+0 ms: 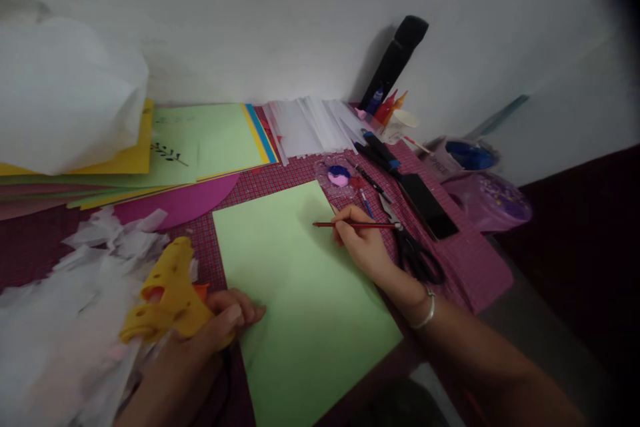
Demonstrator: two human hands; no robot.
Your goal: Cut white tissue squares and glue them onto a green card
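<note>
My right hand (pixel 364 243) is closed around a slim dark red pencil (pixel 373 225). Its tip points left over a large pale green sheet of paper (pixel 295 307). At the sheet's left edge, my left hand (pixel 225 320) has its fingers curled around the handle of a yellow glue gun (pixel 173 293) with an orange trigger. The fingertips reach onto the paper. A dark cord hangs below that hand. Black-handled scissors (pixel 417 253) lie just past my right wrist, partly behind it.
Crumpled white paper scraps (pixel 75 320) fill the left side. Behind are stacked coloured sheets (pixel 215 137) and clear plastic strips (pixel 313 127). To the right lie a dark phone (pixel 430 207), a cutter (pixel 380 150), glue bottles (pixel 385 110) and a pink tub (pixel 490 203).
</note>
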